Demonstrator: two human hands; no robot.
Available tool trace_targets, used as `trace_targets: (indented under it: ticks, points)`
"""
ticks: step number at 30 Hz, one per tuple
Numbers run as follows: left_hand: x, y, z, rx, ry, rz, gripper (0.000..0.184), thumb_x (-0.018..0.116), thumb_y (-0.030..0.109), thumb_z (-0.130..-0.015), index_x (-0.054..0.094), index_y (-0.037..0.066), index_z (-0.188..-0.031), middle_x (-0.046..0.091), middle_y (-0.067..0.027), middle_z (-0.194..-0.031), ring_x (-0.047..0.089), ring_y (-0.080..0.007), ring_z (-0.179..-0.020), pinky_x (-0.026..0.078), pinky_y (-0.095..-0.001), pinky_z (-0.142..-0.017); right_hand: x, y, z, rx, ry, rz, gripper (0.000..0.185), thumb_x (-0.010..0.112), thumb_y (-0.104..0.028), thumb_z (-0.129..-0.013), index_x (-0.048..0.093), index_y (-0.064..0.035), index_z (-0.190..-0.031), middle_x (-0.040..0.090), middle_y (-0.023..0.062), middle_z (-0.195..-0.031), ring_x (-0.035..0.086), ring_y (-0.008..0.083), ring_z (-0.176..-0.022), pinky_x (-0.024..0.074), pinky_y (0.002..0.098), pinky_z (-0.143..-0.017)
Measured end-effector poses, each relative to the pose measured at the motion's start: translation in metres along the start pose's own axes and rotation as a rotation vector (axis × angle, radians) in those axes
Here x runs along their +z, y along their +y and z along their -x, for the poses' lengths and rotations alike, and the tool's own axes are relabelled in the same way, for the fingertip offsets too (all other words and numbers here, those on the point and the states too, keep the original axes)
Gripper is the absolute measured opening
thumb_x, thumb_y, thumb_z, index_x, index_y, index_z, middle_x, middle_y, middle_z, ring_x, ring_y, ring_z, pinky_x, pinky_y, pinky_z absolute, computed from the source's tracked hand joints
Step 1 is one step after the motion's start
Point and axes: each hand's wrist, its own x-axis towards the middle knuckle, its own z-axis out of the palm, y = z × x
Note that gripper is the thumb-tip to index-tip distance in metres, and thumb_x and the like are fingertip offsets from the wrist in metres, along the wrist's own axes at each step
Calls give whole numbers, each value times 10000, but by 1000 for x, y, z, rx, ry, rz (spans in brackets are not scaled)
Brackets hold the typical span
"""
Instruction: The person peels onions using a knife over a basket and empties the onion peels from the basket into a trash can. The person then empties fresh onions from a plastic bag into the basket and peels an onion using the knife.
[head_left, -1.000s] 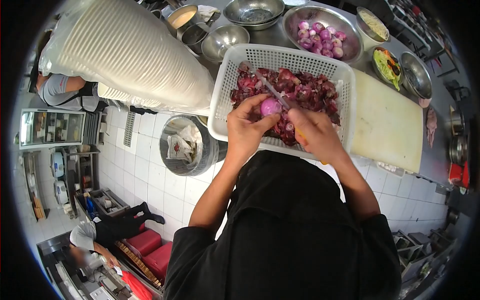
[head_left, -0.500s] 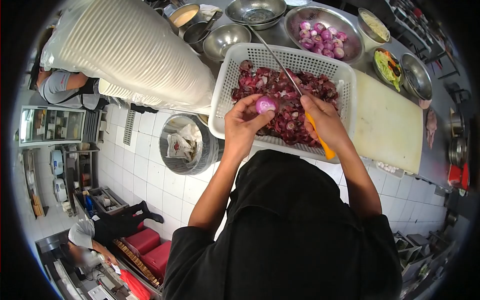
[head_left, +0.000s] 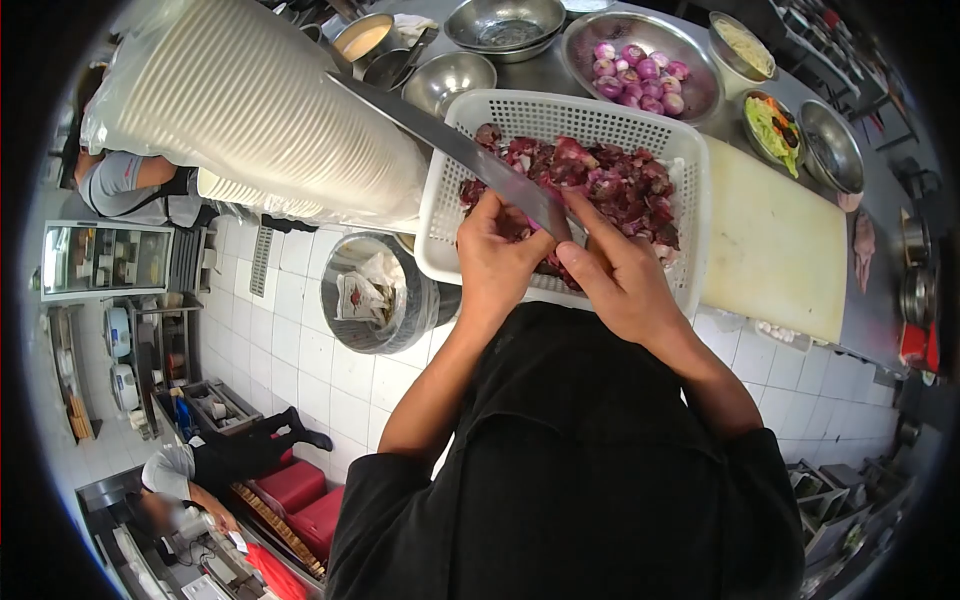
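A wide knife blade point(head_left: 455, 148) slants up and left over a white perforated basket point(head_left: 693, 180) of red onion skins point(head_left: 630, 190). My right hand point(head_left: 625, 275) grips the knife near the blade's base, its handle hidden by the hand. Beneath the blade, my left hand point(head_left: 502, 262) is curled, thumb and fingers close together; the onion seen in it earlier is now mostly hidden by blade and fingers. Behind the basket, a steel bowl point(head_left: 705, 85) holds several purple onions point(head_left: 640, 78).
Stacked white containers in plastic point(head_left: 250, 110) stand at left, above a lined bin point(head_left: 375, 290). A pale cutting board point(head_left: 775, 240) lies right of the basket, near a salad bowl point(head_left: 770, 130). Two other people point(head_left: 125, 180) point(head_left: 170, 470) are at the left.
The knife has swung from pointing up to slanting left, its broad side now showing over my left hand. My right hand has moved left, close to my left hand.
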Motion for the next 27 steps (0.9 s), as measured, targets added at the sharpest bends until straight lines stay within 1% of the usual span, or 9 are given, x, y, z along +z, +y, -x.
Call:
trace_targets:
  ticks: [5,11,14,17,19,20,22,23,27]
  points:
    - [5,4,2,21,25,57,282,728,-40,-761,617,-13,-1019,681,-33,-887,625,-81,-786,512,-235,-712,0,0,0,-40,11,14,565,575,-328,-967,461,26,-1392,578,209,-681,619,327,-615,470,375,-616]
    - [-2,-10,4,15,30,-77,309,719,-54,-770,604,-26,-1055,690,-44,-911,652,-105,-824,531,-249,-741,6,12,-3,-95,55,57,520,554,-319,-978,498,25,-1365,580,204,-651,629,338,-605,476,379,-604]
    - [1,-7,7,-36,31,121,318,707,-91,-780,596,-35,-1073,689,-68,-970,667,-136,-886,548,-264,-791,9,19,-5,-106,84,2,489,547,-344,-983,552,10,-1321,604,204,-676,641,317,-612,483,375,-612]
    - [-2,-14,10,-16,1,187,360,684,-137,-798,577,-41,-1128,669,-102,-1072,656,-164,-988,554,-276,-840,2,23,-9,77,36,-146,501,536,-399,-987,591,2,-1282,637,161,-697,633,252,-592,478,351,-599]
    - [-3,-14,12,58,-24,270,389,677,-146,-808,563,-39,-1165,651,-117,-1128,635,-170,-1049,552,-284,-859,-13,28,-20,407,-91,-278,539,512,-462,-994,589,-30,-1305,602,56,-666,552,136,-527,433,296,-520]
    - [-3,-13,14,93,-35,311,404,673,-150,-814,556,-39,-1184,642,-124,-1156,624,-173,-1079,551,-288,-869,-17,35,-23,471,-92,-331,471,507,-470,-996,580,-37,-1167,564,38,-646,520,115,-509,409,275,-490]
    - [-11,-17,12,3,-52,402,430,668,-149,-820,543,-41,-1217,638,-130,-1174,619,-176,-1091,548,-290,-881,-20,42,-29,590,-102,-435,452,496,-485,-1001,563,-52,-891,488,2,-605,457,71,-472,362,235,-429]
    - [-12,-18,9,-37,-58,449,443,666,-148,-823,536,-42,-1233,635,-134,-1184,616,-178,-1096,547,-292,-887,-24,42,-30,653,-109,-396,468,496,-476,-1003,620,-36,-1104,469,-4,-598,450,75,-472,370,235,-436]
    - [-13,-17,4,-148,4,643,455,674,-132,-826,535,-46,-1251,643,-131,-1177,630,-179,-1061,540,-281,-893,-19,33,-24,541,-49,-336,508,478,-434,-1020,505,-106,-1407,465,-17,-613,453,67,-496,374,232,-441]
